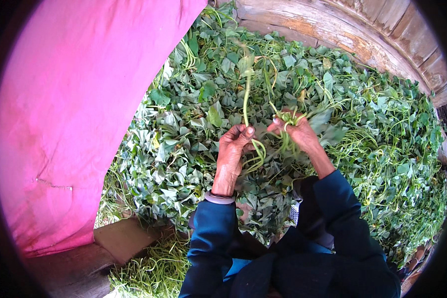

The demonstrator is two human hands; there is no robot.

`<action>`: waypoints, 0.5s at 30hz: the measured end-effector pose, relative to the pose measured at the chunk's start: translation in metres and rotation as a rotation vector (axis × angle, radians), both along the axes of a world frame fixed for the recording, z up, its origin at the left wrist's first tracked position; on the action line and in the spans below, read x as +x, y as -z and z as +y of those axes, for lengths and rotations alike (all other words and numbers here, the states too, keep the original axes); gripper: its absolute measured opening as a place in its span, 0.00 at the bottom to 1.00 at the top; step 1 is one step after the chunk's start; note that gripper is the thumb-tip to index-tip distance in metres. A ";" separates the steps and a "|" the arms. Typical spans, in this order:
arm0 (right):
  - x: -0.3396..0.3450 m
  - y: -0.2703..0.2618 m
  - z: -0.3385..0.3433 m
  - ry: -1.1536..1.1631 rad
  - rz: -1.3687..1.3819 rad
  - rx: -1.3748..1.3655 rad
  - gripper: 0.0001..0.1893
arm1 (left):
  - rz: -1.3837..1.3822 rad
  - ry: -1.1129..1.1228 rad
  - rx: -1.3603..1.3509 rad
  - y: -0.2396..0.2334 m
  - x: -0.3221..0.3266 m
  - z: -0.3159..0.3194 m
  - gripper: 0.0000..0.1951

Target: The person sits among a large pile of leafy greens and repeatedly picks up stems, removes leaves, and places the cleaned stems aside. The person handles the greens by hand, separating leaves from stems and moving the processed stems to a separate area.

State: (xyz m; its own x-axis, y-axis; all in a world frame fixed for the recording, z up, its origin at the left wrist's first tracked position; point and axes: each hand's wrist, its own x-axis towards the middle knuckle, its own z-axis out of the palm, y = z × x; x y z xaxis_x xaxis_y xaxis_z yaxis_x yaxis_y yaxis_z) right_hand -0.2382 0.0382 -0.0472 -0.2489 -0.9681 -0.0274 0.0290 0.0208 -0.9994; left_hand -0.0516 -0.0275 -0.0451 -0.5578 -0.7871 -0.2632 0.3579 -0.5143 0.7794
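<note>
Pinched between the thumb and fingers of my left hand (234, 143) are pale green stems (247, 95). One stem stands up past the hand, its upper end blurred, while others loop out below. A small bunch of curled green stems (288, 121) sits in my right hand (301, 132), close by on the right. Blurred leaves (322, 123) show just beyond that hand. Both hands hover over a broad heap of leafy green vines (186, 130), which spreads out in front of me on all sides.
A pink cloth (67, 111) hangs along the left side. Wooden boards (320, 29) curve behind the heap. At lower left, a wooden beam (123, 238) lies beside a pile of stripped stems (152, 268). More loose stems (361, 145) lie on the heap at right.
</note>
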 end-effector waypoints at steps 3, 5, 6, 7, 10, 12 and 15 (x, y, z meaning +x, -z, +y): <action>0.025 -0.003 0.000 -0.037 -0.224 0.065 0.07 | 0.035 -0.031 -0.033 0.000 -0.003 -0.002 0.09; 0.038 -0.004 -0.001 0.006 -0.232 0.075 0.11 | 0.010 -0.020 -0.101 -0.002 -0.004 -0.002 0.08; 0.041 -0.005 -0.002 -0.034 -0.254 0.076 0.11 | -0.015 -0.006 -0.129 -0.002 -0.005 -0.002 0.09; 0.042 -0.005 -0.002 -0.075 -0.272 0.094 0.12 | -0.021 0.001 -0.168 -0.003 -0.006 -0.002 0.09; 0.041 -0.006 -0.001 -0.086 -0.244 0.089 0.11 | -0.054 0.019 -0.178 -0.004 -0.006 -0.002 0.11; 0.038 -0.007 0.002 -0.154 -0.263 0.077 0.12 | -0.063 0.040 -0.161 -0.005 -0.004 -0.002 0.11; 0.031 -0.013 0.004 -0.207 -0.202 0.134 0.15 | -0.057 0.107 -0.102 -0.007 -0.001 -0.002 0.11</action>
State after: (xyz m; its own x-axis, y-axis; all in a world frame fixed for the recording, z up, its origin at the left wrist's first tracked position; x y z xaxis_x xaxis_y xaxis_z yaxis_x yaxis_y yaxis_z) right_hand -0.2070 0.0420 -0.0340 -0.0231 -0.9821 -0.1870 0.2081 0.1782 -0.9617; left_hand -0.0523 -0.0293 -0.0380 -0.6267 -0.7480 -0.2185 0.2588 -0.4642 0.8470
